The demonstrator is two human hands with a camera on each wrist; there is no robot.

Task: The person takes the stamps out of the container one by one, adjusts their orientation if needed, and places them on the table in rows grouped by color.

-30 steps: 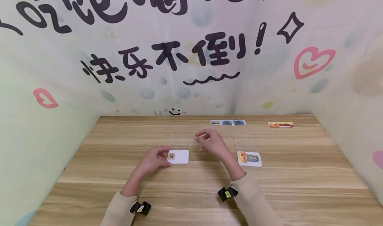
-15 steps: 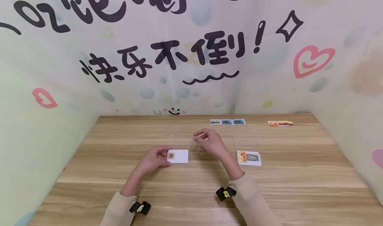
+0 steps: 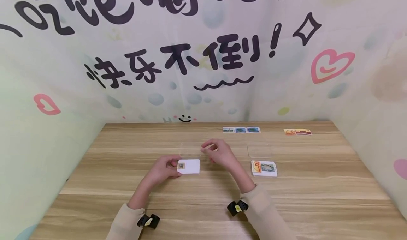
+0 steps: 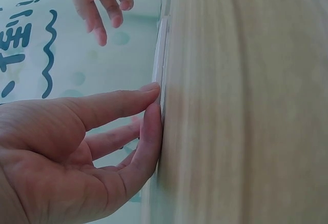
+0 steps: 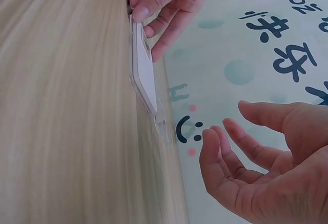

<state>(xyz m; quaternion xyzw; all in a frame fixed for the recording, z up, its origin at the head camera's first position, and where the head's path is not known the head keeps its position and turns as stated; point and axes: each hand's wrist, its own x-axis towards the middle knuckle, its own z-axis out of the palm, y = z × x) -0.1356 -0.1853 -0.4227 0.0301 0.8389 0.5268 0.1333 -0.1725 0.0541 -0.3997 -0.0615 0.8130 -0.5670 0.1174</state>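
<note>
My left hand (image 3: 163, 168) grips the left end of a white stack of cards (image 3: 192, 166) on the table, thumb at the near corner and fingers at the far one. A small tan stamp (image 3: 181, 166) lies on the stack's left side. In the right wrist view the white stack (image 5: 144, 75) appears to sit in a thin clear case. Behind it lies a clear plastic lid (image 3: 190, 150). My right hand (image 3: 218, 153) hovers just right of that lid, fingers loosely bent and thumb apart from them; the right wrist view shows nothing in this hand (image 5: 261, 167).
To the right sits another white stack (image 3: 265, 174) bearing an orange stamp (image 3: 257, 166) and a grey-green stamp (image 3: 268, 167). A second clear lid (image 3: 259, 150) lies behind it. Along the back are three bluish stamps (image 3: 241, 130) in a row and two orange-red stamps (image 3: 298, 131). A printed cloth (image 3: 143, 102) hangs behind.
My right hand has drifted slightly left toward the clear lid behind the left stack. My left hand keeps its place on the card stack.
</note>
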